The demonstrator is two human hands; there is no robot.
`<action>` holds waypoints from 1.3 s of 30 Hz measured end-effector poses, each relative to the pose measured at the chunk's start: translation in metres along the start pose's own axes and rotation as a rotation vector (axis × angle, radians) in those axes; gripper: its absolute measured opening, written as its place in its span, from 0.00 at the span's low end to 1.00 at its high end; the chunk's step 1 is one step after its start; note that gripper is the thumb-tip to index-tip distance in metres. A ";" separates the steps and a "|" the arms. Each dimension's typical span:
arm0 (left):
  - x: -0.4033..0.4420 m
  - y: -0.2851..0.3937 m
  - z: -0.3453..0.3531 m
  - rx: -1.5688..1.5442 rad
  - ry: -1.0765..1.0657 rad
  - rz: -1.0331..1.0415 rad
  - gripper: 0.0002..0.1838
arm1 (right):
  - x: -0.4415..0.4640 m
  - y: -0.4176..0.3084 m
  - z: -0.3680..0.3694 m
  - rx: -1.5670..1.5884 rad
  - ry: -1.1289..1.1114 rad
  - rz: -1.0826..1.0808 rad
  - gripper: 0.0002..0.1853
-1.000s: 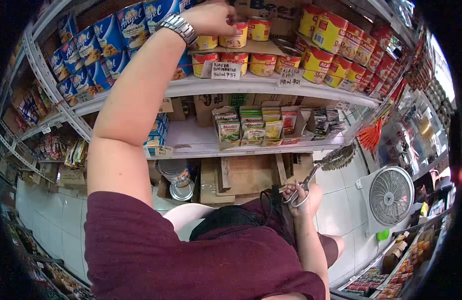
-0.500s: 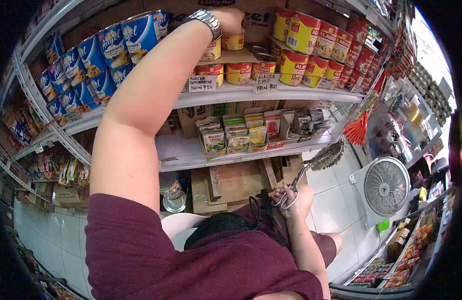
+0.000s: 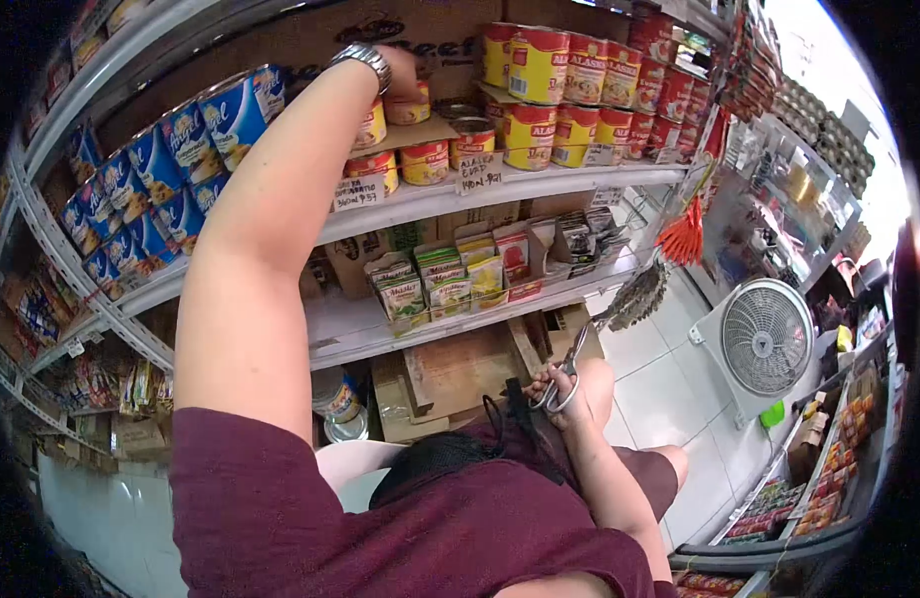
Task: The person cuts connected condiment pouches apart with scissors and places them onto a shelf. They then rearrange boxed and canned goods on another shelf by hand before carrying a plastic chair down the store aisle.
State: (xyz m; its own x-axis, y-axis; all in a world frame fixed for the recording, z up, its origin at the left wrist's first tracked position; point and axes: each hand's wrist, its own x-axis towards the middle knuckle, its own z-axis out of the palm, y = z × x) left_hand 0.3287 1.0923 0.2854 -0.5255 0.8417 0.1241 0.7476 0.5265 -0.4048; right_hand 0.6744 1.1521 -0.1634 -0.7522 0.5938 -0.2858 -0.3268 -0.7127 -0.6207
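My left hand (image 3: 398,72), below a metal wristwatch, reaches over the upper shelf beside a small yellow-and-red can (image 3: 410,106). Its fingers are mostly hidden, so any hold on the can cannot be made out. Another such can (image 3: 372,126) stands near my wrist, on cardboard above a lower row of cans (image 3: 424,162). Low in front of my body, my right hand (image 3: 562,397) is closed on the handles of metal scissors (image 3: 578,351), whose blades point up toward a hanging grey bundle (image 3: 634,298).
Blue cans (image 3: 189,138) are stacked left of my arm; larger Alaska cans (image 3: 536,66) stand to the right. Below are seasoning packets (image 3: 446,283) on the lower shelf (image 3: 345,324). An orange tassel (image 3: 681,235) hangs by the shelf's end, and a fan (image 3: 766,342) stands at the right.
The view has turned, so the shelves appear farther left. My left hand has moved right along the small cans, toward the back of the shelf. My right hand still holds the scissors.
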 end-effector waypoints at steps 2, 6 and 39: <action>0.017 -0.002 0.006 0.055 -0.081 -0.004 0.37 | -0.002 -0.002 0.002 -0.041 0.006 -0.002 0.17; 0.002 0.016 0.005 0.052 0.039 -0.039 0.31 | -0.003 0.000 -0.003 -0.019 -0.006 -0.016 0.17; -0.197 0.341 0.036 -0.912 0.395 1.109 0.15 | -0.034 -0.045 -0.020 0.180 -0.103 -0.108 0.22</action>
State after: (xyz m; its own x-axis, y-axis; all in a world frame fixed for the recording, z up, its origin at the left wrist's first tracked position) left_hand 0.6727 1.1014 0.0905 0.4972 0.7524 0.4321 0.7515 -0.6223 0.2189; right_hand 0.7261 1.1718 -0.1407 -0.7588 0.6356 -0.1425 -0.4988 -0.7077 -0.5004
